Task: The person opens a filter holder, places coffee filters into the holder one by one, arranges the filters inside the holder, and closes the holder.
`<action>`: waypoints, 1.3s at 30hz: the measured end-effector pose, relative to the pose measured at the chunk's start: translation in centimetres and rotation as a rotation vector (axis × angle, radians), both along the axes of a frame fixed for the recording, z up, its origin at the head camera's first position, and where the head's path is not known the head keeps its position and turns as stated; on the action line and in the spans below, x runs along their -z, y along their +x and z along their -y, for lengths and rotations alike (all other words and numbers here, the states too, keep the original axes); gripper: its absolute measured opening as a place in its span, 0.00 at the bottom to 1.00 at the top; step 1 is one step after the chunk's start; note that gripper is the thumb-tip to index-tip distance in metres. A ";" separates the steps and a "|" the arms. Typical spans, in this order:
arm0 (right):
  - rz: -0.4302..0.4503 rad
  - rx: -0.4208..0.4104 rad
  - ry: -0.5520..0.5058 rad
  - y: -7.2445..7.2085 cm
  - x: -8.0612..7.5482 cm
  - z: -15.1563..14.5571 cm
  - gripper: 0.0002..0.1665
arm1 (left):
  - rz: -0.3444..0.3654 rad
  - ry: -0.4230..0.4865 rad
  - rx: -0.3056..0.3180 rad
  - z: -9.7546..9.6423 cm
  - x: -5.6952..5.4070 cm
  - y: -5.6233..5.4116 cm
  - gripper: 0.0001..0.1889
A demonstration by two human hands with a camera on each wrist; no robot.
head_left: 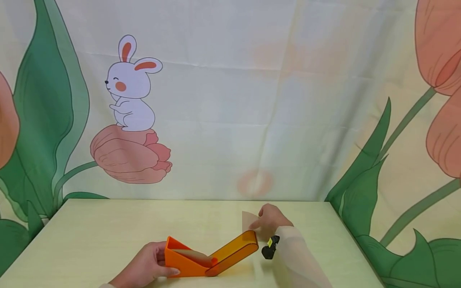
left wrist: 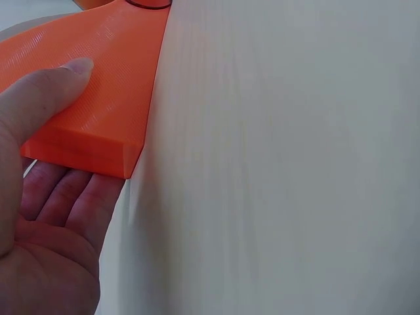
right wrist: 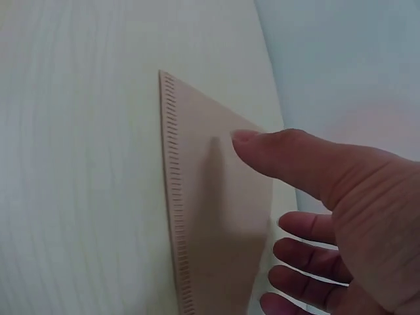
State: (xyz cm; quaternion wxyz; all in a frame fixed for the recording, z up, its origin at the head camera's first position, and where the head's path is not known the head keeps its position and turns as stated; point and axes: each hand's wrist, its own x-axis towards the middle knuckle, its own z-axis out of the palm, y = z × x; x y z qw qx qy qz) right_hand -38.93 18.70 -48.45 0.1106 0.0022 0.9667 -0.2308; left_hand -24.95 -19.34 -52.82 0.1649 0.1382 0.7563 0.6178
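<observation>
My left hand [head_left: 147, 262] grips the left end of an orange holder [head_left: 185, 264], thumb on its near side and fingers behind it. Its amber see-through lid [head_left: 234, 252] is swung out to the right. Inside the holder is a pale brown paper-like sheet [head_left: 191, 255]. Beyond the lid, my right hand [head_left: 272, 219] is over a brown coffee filter [head_left: 246, 220] with a crimped edge. In the right wrist view, the thumb [right wrist: 279, 151] extends over the filter [right wrist: 210, 197], and the fingertips [right wrist: 298, 252] show beside its edge, apart from the thumb.
The pale wood-grain table [head_left: 126, 220] lies under everything. Behind it hangs a cloth backdrop [head_left: 216, 120] printed with a rabbit and tulips. A small black device [head_left: 271, 247] with a yellow mark sits at the right wrist.
</observation>
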 end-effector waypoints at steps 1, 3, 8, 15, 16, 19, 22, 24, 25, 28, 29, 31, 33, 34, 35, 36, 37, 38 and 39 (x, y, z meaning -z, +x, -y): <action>-0.007 0.002 -0.004 0.1 0.1 0.1 0.32 | 0.001 -0.002 0.000 0.0 0.0 0.0 0.29; -0.023 -0.001 -0.003 0.5 0.1 0.3 0.31 | 0.003 -0.004 0.000 0.1 0.1 0.0 0.29; -0.026 -0.007 0.010 0.3 0.2 0.7 0.25 | 0.008 0.013 0.004 0.1 0.2 0.0 0.29; 0.008 0.013 0.034 -0.9 0.4 0.7 0.26 | 0.006 0.016 0.006 0.0 0.1 0.0 0.29; 0.014 0.019 0.029 -0.9 0.5 0.6 0.27 | 0.005 0.016 0.007 0.0 0.1 0.0 0.29; 0.022 0.028 0.018 -1.2 0.7 0.6 0.27 | 0.010 0.014 0.004 0.0 0.1 0.1 0.29; 0.028 0.024 0.015 -1.5 0.9 0.6 0.27 | 0.008 0.009 0.002 0.0 0.0 0.1 0.29; 0.031 0.017 0.018 -1.7 1.0 0.6 0.27 | 0.011 0.006 0.001 0.0 -0.1 0.1 0.29; 0.033 0.015 0.021 -1.8 1.0 0.7 0.27 | 0.013 0.001 -0.001 0.0 -0.1 0.1 0.29; 0.039 0.018 0.031 -1.8 1.1 0.7 0.28 | 0.023 -0.011 -0.005 0.0 -0.1 0.1 0.29; 0.038 0.017 0.032 -1.8 1.1 0.7 0.28 | 0.025 -0.016 -0.007 0.0 -0.1 0.1 0.29; 0.032 0.011 0.034 -1.8 1.0 0.7 0.30 | 0.027 -0.020 -0.009 0.0 -0.1 0.1 0.29; 0.018 0.005 0.023 -1.8 1.0 0.7 0.32 | 0.021 -0.019 -0.007 0.0 -0.1 0.0 0.29; 0.012 0.003 0.014 -1.8 1.0 0.7 0.33 | 0.017 -0.018 -0.005 0.0 -0.1 0.0 0.29; 0.008 0.002 0.005 -1.8 1.1 0.6 0.33 | 0.016 -0.018 -0.005 0.0 -0.2 0.1 0.29; 0.005 0.001 -0.003 -1.8 1.1 0.6 0.34 | 0.013 -0.016 -0.004 0.1 -0.2 0.1 0.29; 0.002 -0.002 -0.013 -1.9 1.2 0.5 0.33 | 0.012 -0.016 -0.003 0.1 -0.2 0.1 0.29; 0.004 0.001 -0.022 -1.9 1.3 0.5 0.33 | 0.012 -0.015 -0.003 0.0 -0.2 0.1 0.29; 0.006 -0.002 -0.028 -1.9 1.3 0.5 0.32 | 0.015 -0.015 -0.003 0.0 -0.2 0.1 0.29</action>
